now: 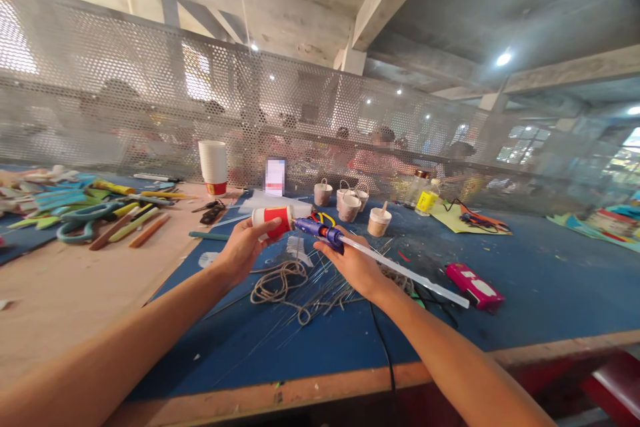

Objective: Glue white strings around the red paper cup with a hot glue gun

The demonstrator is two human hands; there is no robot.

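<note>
My left hand (pixel 243 248) is closed around a red-and-white paper cup (pixel 274 217), held on its side above the blue table (pixel 525 280). My right hand (pixel 353 261) grips a blue glue gun (pixel 320 231) whose nozzle points at the cup. A long clear glue stick (pixel 405 271) sticks out behind the gun to the right. A black cord (pixel 385 353) runs from the gun toward me over the table edge. Below the hands lies a loose coil of twine (pixel 277 282).
Several small twine-wrapped cups (pixel 350 203) stand behind the hands. A stack of paper cups (pixel 213 167) stands at back left near scissors and coloured sticks (pixel 125 220). A pink box (pixel 474 285) lies at right. A perforated metal screen (pixel 150 100) backs the table; people sit beyond it.
</note>
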